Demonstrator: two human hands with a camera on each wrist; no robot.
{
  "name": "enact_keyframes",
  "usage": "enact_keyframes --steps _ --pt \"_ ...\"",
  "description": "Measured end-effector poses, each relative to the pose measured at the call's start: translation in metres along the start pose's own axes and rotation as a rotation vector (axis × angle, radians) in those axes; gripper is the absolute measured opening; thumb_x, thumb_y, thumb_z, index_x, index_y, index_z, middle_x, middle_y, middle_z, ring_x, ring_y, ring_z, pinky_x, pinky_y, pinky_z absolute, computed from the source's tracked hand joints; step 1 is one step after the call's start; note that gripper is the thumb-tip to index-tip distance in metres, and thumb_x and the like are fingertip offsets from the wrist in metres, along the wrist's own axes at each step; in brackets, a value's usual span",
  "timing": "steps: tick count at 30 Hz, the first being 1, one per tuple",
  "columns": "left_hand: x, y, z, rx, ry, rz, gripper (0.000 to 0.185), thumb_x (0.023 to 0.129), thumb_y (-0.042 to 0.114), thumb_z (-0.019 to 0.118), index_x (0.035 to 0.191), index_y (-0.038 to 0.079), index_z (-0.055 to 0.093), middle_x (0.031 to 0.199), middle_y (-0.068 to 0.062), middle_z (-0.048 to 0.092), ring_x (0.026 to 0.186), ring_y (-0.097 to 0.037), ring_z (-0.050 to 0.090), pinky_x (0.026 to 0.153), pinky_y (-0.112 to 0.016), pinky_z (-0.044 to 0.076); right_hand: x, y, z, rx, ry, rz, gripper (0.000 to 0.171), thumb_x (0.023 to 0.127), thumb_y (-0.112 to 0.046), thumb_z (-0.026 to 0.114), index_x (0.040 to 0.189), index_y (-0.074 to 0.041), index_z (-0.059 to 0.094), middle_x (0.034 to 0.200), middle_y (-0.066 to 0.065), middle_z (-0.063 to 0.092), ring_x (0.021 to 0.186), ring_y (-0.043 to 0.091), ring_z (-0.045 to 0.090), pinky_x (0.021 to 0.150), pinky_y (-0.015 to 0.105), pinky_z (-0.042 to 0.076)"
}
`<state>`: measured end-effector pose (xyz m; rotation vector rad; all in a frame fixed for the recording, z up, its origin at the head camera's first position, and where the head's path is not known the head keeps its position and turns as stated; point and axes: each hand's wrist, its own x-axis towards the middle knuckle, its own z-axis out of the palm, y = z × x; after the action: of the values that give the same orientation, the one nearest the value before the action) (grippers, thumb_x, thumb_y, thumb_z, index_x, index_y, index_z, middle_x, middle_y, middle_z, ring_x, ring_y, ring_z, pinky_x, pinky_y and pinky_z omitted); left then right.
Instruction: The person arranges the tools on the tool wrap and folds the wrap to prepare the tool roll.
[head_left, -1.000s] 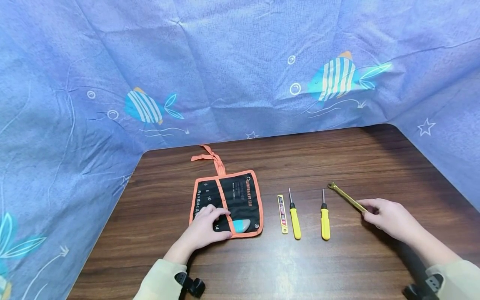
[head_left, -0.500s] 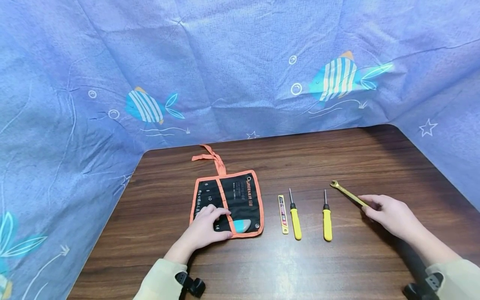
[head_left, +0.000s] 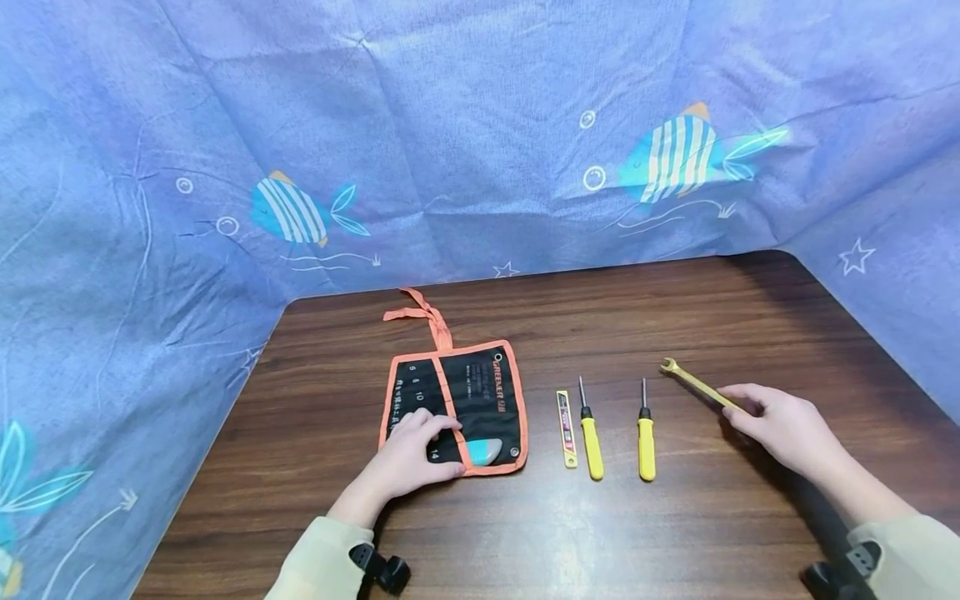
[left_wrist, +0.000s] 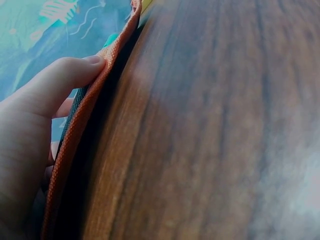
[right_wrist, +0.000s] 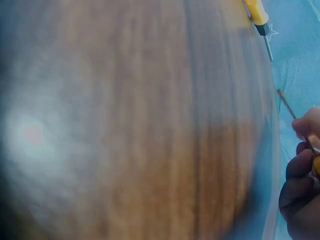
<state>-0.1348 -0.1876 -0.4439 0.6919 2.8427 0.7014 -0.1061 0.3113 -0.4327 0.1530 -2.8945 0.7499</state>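
Left hand (head_left: 414, 452), thumb and fingers parted, held lower edge of black pouch (head_left: 482, 385) on tabletop (head_left: 517, 533). Right hand (head_left: 783, 427), nearly closed, pinched gold wrench (head_left: 698, 384) by near end, right of yellow screwdrivers (head_left: 647, 450).

Left to right: pouch (head_left: 480, 392) | packet (head_left: 566, 429) | screwdriver (head_left: 592, 443) | second screwdriver (head_left: 646, 446), all on table (head_left: 600, 317) | wrench (head_left: 697, 385) in right hand (head_left: 787, 429)

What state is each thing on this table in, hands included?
Tool pouch: spread open
Left hand: resting on pouch
Orange ties: undone
Turquoise tool: partly inside pouch
Narrow packet: lying flat
Wrench: held by one end
Right hand: gripping wrench
Screwdriver nearer pouch: lying loose
Screwdriver nearer wrench: lying loose
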Motion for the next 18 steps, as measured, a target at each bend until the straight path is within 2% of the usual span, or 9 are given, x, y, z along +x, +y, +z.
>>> enact_keyframes --steps 4,7,18 --pt "-0.001 0.001 -0.001 -0.010 -0.007 -0.004 0.055 0.072 0.057 0.071 0.120 0.032 0.059 0.089 0.011 0.043 0.084 -0.009 0.040 0.077 -0.035 0.036 0.001 -0.006 -0.003 0.012 0.056 -0.020 0.023 0.085 -0.019 0.066 0.106 -0.009 0.067 0.058 -0.009 0.048 0.054 0.008 0.040 0.051 0.029 0.031" --pt "0.000 0.001 -0.002 -0.010 -0.003 0.000 0.055 0.072 0.057 0.071 0.119 0.032 0.059 0.088 0.011 0.043 0.084 -0.009 0.040 0.076 -0.035 0.036 0.004 -0.012 -0.005 0.020 0.063 -0.034 0.023 0.085 -0.018 0.067 0.106 -0.010 0.067 0.058 -0.008 0.047 0.053 0.007 0.039 0.049 0.028 0.030" --pt "-0.001 0.000 0.000 0.001 0.007 0.004 0.053 0.072 0.055 0.072 0.118 0.032 0.059 0.088 0.011 0.043 0.084 -0.009 0.040 0.076 -0.034 0.036 0.021 -0.050 0.001 0.079 -0.033 -0.088 0.023 0.084 -0.020 0.067 0.106 -0.014 0.067 0.069 -0.006 0.052 0.059 0.011 0.043 0.053 0.029 0.033"
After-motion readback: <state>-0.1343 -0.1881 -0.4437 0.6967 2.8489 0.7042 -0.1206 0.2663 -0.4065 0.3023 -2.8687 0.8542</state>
